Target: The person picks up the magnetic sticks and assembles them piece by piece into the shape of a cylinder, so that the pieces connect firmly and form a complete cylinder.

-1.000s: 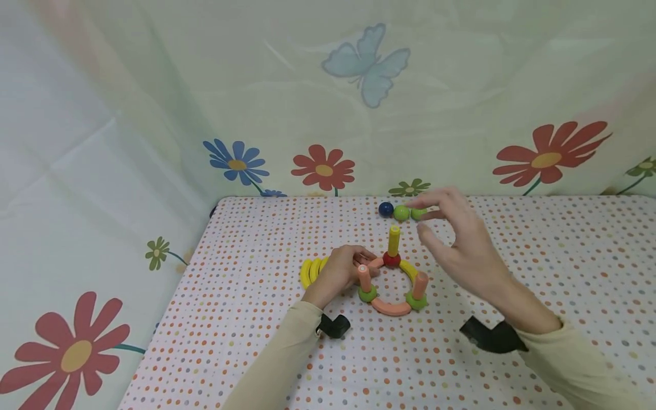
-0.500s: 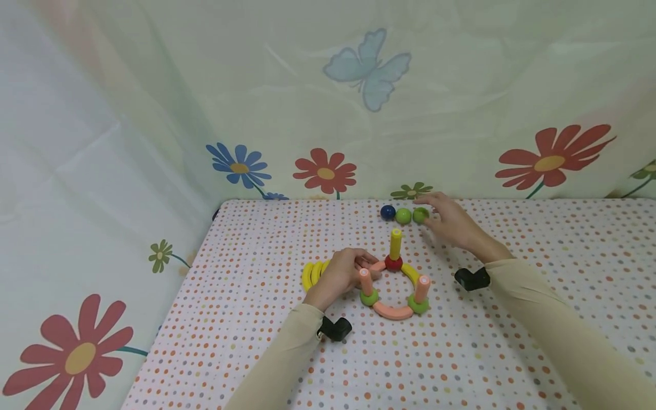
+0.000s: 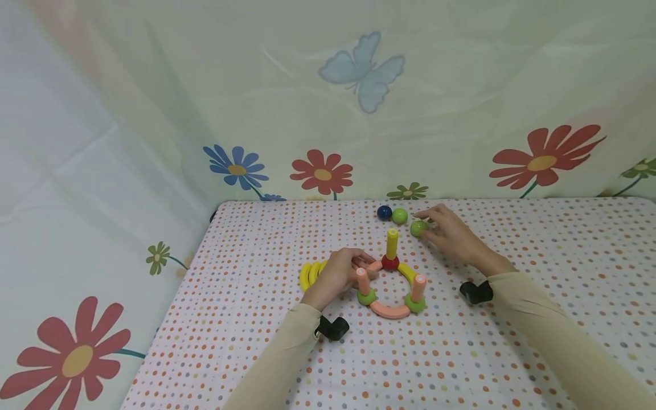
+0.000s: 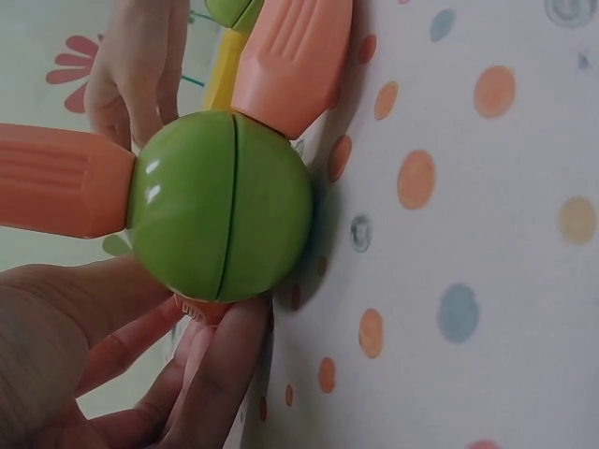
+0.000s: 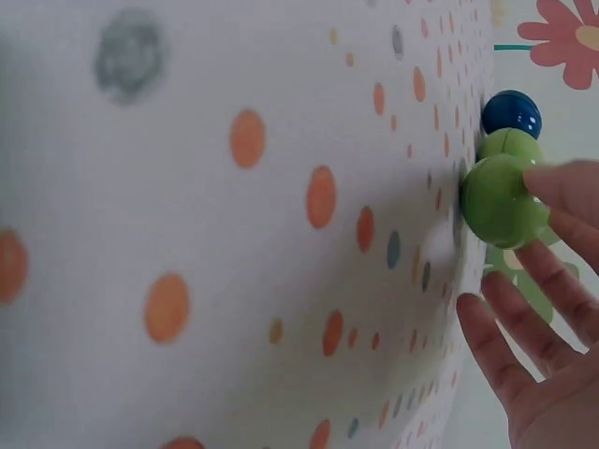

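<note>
A ring of magnetic building pieces lies on the dotted table. Its curved coral stick (image 3: 390,311) at the front joins two green balls (image 3: 366,296), each bearing an upright coral stick (image 3: 418,287). At the back, a red ball (image 3: 390,262) bears a yellow stick (image 3: 392,244). My left hand (image 3: 340,272) grips the ring's left curved coral piece, mostly hidden by the fingers; a green ball (image 4: 220,206) fills the middle of the left wrist view. Behind the ring, my right hand (image 3: 451,233) pinches a loose green ball (image 5: 505,201) between thumb and fingers, other fingers spread.
A dark blue ball (image 3: 384,213) and another green ball (image 3: 400,216) sit side by side near the table's back edge. Several curved yellow sticks (image 3: 310,275) lie left of my left hand. A flowered cloth (image 3: 256,85) hangs behind the table.
My right hand has reached down to the rightmost green ball, taken hold of it and drawn it toward me, away from its neighbour. The left hand has stayed at the ring.
</note>
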`<action>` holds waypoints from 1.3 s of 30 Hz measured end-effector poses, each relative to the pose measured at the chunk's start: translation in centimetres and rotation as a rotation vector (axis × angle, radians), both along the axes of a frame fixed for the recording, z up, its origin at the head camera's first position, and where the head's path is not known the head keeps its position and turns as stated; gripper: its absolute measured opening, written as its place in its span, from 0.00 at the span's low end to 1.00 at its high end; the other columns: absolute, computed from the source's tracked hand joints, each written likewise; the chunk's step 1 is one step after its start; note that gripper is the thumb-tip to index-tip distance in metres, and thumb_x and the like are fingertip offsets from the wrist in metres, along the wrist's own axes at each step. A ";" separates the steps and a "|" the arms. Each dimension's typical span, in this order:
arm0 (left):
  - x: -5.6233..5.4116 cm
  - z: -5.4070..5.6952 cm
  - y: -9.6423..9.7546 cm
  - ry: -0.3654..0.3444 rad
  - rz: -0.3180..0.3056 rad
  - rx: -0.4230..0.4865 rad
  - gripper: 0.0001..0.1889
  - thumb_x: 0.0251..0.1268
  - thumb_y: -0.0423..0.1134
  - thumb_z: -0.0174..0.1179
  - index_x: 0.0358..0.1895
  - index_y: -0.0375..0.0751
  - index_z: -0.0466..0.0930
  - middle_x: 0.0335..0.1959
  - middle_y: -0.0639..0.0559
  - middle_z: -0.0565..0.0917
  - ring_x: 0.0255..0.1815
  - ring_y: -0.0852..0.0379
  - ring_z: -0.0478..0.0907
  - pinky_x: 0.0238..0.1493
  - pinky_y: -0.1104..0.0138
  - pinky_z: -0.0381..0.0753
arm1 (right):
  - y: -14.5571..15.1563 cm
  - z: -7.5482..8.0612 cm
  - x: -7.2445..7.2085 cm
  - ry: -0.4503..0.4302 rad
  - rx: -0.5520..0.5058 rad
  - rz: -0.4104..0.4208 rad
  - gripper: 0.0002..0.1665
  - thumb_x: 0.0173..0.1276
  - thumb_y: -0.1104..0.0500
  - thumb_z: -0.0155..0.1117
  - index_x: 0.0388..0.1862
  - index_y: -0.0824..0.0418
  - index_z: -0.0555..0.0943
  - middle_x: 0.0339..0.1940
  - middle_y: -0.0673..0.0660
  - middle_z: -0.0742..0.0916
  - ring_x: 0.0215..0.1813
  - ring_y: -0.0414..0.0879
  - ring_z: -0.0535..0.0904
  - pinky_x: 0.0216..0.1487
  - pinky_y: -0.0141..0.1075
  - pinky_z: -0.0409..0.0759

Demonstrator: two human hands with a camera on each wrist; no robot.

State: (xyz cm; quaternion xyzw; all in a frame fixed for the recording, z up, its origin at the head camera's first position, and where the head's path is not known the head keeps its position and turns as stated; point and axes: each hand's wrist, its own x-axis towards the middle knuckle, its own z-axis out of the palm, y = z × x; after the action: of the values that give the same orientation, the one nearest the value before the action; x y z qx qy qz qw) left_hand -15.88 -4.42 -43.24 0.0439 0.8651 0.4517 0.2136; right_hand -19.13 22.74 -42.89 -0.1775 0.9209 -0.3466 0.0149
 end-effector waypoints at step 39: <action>0.0 0.1 -0.4 0.016 -0.041 0.013 0.18 0.59 0.40 0.80 0.51 0.42 0.88 0.38 0.56 0.85 0.36 0.60 0.79 0.33 0.72 0.81 | -4.1 10.8 3.2 0.225 -0.026 0.330 0.24 0.61 0.68 0.80 0.57 0.63 0.85 0.51 0.54 0.88 0.49 0.48 0.87 0.50 0.46 0.86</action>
State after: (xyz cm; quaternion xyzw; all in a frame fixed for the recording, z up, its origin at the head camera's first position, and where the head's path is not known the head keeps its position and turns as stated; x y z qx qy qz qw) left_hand -15.88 -4.86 -43.09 0.0667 0.8627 0.4526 0.2156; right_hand -15.93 18.61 -32.11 -0.3639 0.8706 -0.3293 -0.0338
